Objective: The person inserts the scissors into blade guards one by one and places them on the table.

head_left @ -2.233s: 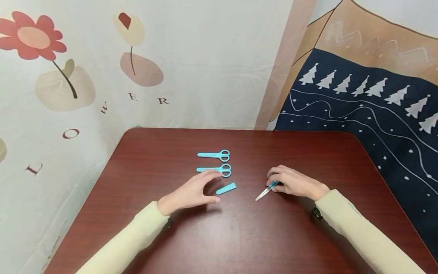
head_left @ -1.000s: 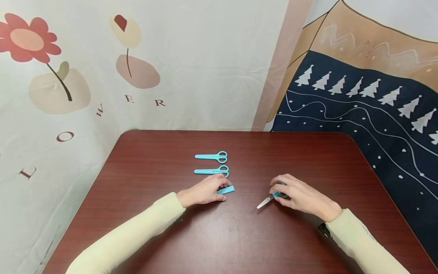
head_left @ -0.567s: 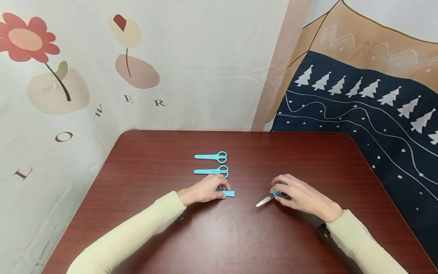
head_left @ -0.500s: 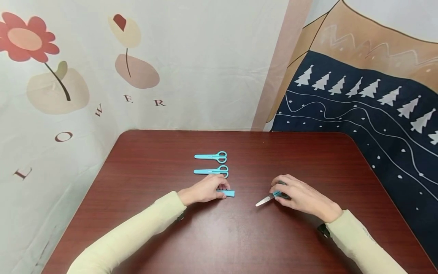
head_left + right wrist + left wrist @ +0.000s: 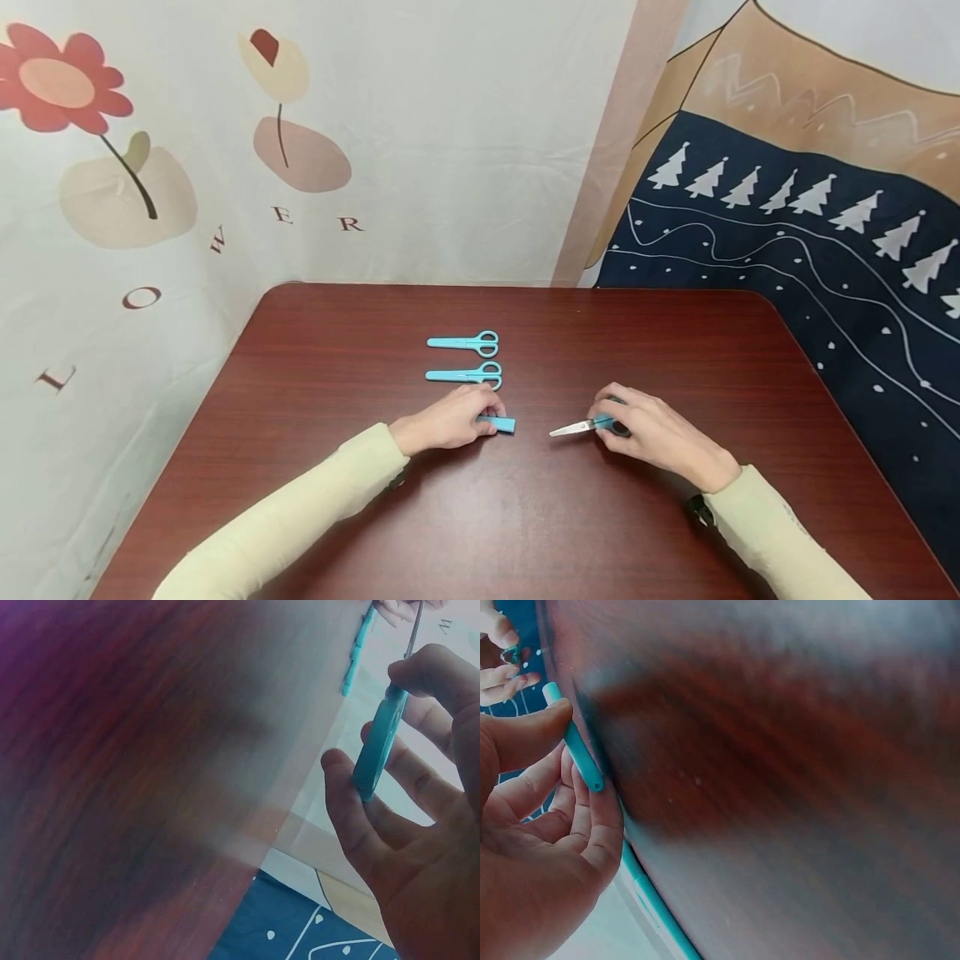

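My left hand (image 5: 453, 417) pinches a light blue scissors cover (image 5: 583, 757) between thumb and fingers; in the head view its wider end sticks out to the right. Across a small gap, my right hand (image 5: 652, 429) holds a pair of scissors (image 5: 576, 428) by its blue handle, the bare metal blades together and pointing left at the cover. In the right wrist view the handle (image 5: 380, 742) lies between thumb and fingers. Behind the left hand lie two pairs of covered blue scissors, the farther pair (image 5: 461, 342) and the nearer pair (image 5: 457, 376), whose loop the hand partly hides.
All of this is on a dark red-brown wooden table (image 5: 360, 325) with rounded far corners. A pale printed curtain (image 5: 450, 150) hangs behind its far edge, and a dark blue one with white trees (image 5: 780, 242) hangs at the right.
The left hand has reached the cover, taken hold of it and turned it level. In the right hand the scissors have swung from pointing down-left to pointing nearly straight left, closer to the cover.
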Available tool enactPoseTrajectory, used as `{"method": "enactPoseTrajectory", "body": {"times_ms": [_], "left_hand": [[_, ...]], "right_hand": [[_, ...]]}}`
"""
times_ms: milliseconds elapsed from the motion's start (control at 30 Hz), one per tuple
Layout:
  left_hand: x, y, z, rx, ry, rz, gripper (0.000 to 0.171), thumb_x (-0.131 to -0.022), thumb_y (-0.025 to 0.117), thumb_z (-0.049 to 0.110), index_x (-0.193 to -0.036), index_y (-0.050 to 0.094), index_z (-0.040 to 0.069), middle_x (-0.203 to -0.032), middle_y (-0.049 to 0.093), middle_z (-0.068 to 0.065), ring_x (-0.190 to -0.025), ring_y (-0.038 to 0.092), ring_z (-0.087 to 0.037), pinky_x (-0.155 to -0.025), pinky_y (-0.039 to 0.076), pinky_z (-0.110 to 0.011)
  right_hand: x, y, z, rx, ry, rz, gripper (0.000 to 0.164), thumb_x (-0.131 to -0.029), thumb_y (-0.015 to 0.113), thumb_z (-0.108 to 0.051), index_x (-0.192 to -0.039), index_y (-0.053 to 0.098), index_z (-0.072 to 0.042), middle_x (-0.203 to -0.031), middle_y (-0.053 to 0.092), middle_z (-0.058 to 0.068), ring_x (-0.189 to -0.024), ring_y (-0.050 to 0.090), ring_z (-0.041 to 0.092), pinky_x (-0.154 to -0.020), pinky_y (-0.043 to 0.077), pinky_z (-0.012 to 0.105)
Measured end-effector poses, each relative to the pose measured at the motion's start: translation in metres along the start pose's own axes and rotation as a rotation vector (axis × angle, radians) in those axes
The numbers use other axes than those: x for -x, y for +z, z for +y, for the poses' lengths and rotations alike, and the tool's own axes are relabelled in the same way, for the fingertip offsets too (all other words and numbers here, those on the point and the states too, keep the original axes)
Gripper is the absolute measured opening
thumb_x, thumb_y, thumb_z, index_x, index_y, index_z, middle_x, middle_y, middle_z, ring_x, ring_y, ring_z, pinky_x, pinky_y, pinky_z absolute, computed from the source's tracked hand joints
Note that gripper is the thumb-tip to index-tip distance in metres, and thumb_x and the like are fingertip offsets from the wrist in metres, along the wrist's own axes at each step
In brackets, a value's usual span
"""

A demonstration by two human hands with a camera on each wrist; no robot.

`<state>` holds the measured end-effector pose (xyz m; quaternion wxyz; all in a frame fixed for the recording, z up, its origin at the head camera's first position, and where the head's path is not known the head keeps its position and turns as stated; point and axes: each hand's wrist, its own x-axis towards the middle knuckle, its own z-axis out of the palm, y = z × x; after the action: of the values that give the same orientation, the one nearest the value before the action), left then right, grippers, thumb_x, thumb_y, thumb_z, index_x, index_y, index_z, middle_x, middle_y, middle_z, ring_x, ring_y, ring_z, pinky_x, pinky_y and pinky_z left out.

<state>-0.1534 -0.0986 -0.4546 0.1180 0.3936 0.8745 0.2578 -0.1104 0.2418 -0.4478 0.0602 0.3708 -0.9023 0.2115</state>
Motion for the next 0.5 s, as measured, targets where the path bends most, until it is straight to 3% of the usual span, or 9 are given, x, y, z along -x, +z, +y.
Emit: {"method": "enactPoseTrajectory", "body": {"times_ms": [233,500], "left_hand": [[0.005,0.001,0.003,0.005,0.010,0.040,0.009,-0.092,0.077,0.008,-0.099,0.071,0.011,-0.092,0.057,0.005,-0.088,0.056,-0.014,-0.081,0.047,-0.030],[0.013,-0.003,0.008,0.003,0.013,0.140,0.011,-0.093,0.075,0.006,-0.101,0.070,0.012,-0.097,0.058,0.004,-0.096,0.057,-0.018,-0.089,0.048,-0.035]], "right_hand": [[-0.003,0.005,-0.003,-0.011,-0.021,0.047,0.018,-0.087,0.079,-0.012,-0.098,0.071,-0.024,-0.105,0.060,-0.016,-0.088,0.056,0.001,-0.074,0.053,0.023],[-0.010,0.008,-0.009,-0.049,-0.019,0.069,0.015,-0.089,0.077,-0.013,-0.100,0.072,-0.022,-0.101,0.061,-0.019,-0.086,0.055,0.001,-0.072,0.053,0.023]]}}
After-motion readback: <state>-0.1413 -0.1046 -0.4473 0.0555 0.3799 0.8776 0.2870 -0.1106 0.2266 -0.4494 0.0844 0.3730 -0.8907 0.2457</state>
